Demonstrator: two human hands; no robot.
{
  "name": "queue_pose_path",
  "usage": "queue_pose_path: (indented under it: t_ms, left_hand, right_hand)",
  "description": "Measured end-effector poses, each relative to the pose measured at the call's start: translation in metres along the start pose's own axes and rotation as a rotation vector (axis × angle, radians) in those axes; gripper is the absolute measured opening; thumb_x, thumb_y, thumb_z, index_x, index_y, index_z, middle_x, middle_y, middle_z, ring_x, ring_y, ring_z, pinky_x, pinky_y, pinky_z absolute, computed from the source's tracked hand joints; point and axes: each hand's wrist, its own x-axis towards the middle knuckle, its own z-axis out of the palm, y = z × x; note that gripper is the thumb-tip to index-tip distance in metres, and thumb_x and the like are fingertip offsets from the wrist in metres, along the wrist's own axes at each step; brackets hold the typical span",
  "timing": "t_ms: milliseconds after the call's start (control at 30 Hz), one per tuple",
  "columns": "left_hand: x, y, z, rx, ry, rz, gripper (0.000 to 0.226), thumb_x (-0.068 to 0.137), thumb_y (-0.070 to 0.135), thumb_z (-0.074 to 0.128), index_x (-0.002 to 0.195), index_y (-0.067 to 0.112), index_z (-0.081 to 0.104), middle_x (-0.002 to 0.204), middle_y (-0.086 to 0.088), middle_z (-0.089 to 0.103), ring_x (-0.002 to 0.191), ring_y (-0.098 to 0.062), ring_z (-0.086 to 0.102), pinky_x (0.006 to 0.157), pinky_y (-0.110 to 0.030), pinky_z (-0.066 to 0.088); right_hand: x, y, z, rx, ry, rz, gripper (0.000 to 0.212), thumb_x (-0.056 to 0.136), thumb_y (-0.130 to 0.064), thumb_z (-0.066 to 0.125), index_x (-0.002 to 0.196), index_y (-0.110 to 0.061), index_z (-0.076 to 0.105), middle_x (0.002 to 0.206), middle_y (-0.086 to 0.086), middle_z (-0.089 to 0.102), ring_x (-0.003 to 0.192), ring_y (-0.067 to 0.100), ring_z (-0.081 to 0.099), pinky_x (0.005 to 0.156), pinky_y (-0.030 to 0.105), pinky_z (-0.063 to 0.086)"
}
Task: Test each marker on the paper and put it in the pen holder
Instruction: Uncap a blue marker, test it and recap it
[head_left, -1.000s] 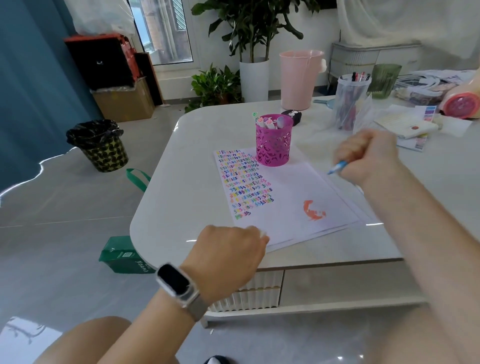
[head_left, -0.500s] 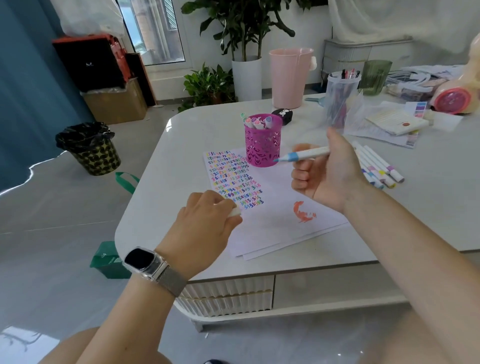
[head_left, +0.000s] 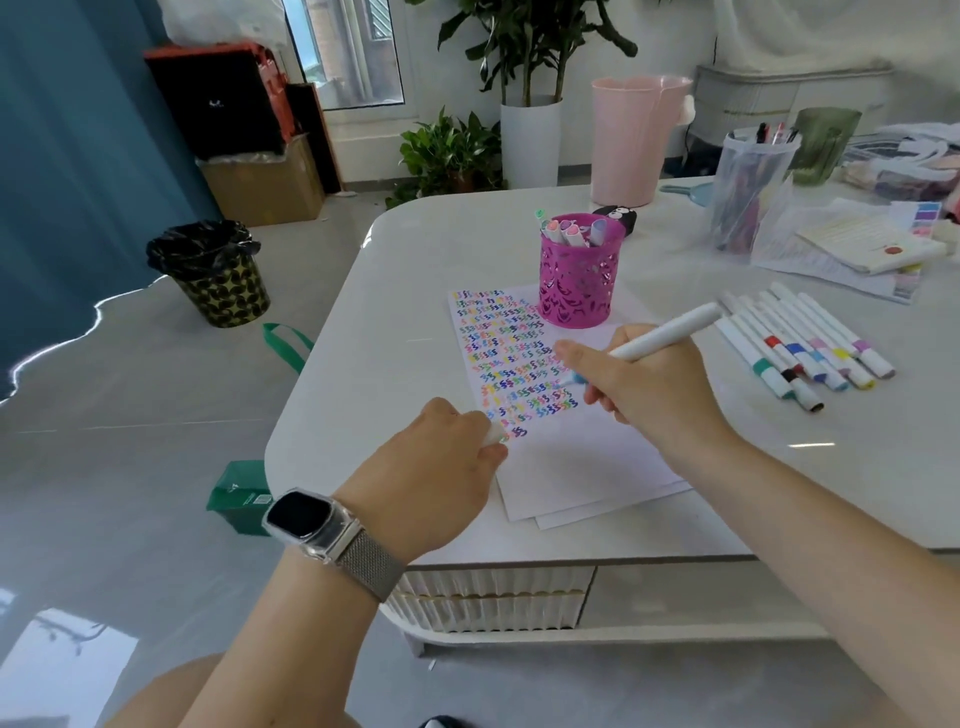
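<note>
Meanwhile, marker (head_left: 660, 335) tip over paper's (head_left: 582, 467) scribbled rows, table (head_left: 395, 322) edge near.

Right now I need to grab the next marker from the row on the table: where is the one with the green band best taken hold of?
Grip the green-band marker at its white barrel, from above with thumb on its open left side; its right side lies close against the next marker, and its capped end points toward you.

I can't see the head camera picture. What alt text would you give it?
A person's right hand holds an uncapped light-blue marker, tip down at a paper filled with rows of coloured squiggles, while the left hand holds what looks like its cap. A pink pen holder with markers stands behind, and capped markers lie to the right.
</note>
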Motion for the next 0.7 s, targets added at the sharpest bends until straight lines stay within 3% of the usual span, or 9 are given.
queue_pose_path:
  t_ms: [167, 267, 367, 467, 700]
  left_hand:
    - [0.001, -0.005, 0.0, 0.013, -0.035, -0.029, 0.038, 0.098, 0.034, 0.039, 0.062, 0.025, 0.029, 0.087, -0.003, 0.036, 0.073, -0.021, 0.044, 0.07, -0.028, 0.036]
    - [0.0, -0.008, -0.001, 0.027, -0.012, -0.031, 0.039, 0.096, 0.037, 0.042, 0.06, 0.026, 0.032, 0.079, 0.0, 0.033, 0.076, -0.028, 0.05, 0.069, -0.028, 0.036]
    - [-0.002, -0.011, -0.002, 0.029, -0.015, -0.023, 0.04, 0.095, 0.038, 0.044, 0.058, 0.027, 0.033, 0.069, 0.004, 0.028, 0.074, -0.03, 0.05, 0.066, -0.027, 0.032]
    - [-0.002, -0.013, -0.003, 0.018, -0.032, -0.017, 0.039, 0.096, 0.038, 0.043, 0.059, 0.026, 0.034, 0.069, 0.006, 0.031, 0.063, -0.013, 0.038, 0.066, -0.026, 0.03]
    - [-0.002, -0.013, -0.006, 0.014, -0.066, 0.01, 0.04, 0.097, 0.035, 0.042, 0.06, 0.023, 0.034, 0.066, 0.008, 0.037, 0.072, -0.015, 0.038, 0.068, -0.025, 0.03]
  right_hand:
    - [-0.006, 0.009, 0.016, -0.084, -0.039, -0.008, 0.048, 0.074, -0.03, 0.079, 0.053, -0.014, 0.039, 0.042, -0.002, 0.058, 0.04, 0.004, 0.053, 0.05, 0.027, 0.042]
    - [-0.002, 0.013, 0.019, -0.109, -0.047, -0.004, 0.044, 0.073, -0.024, 0.077, 0.053, -0.014, 0.039, 0.042, -0.002, 0.057, 0.041, 0.005, 0.051, 0.054, 0.031, 0.042]
    - [-0.003, 0.019, 0.022, -0.109, -0.046, -0.014, 0.041, 0.074, -0.017, 0.076, 0.054, -0.013, 0.04, 0.047, 0.004, 0.056, 0.041, 0.005, 0.051, 0.052, 0.027, 0.04]
    - [-0.008, 0.023, 0.025, -0.176, -0.058, -0.044, 0.04, 0.075, -0.019, 0.076, 0.057, -0.008, 0.042, 0.05, 0.006, 0.059, 0.043, 0.006, 0.051, 0.045, 0.022, 0.037]
    - [-0.011, 0.024, 0.026, -0.224, -0.068, -0.087, 0.04, 0.076, -0.023, 0.076, 0.061, -0.003, 0.046, 0.052, 0.007, 0.063, 0.044, 0.008, 0.049, 0.043, 0.018, 0.036]
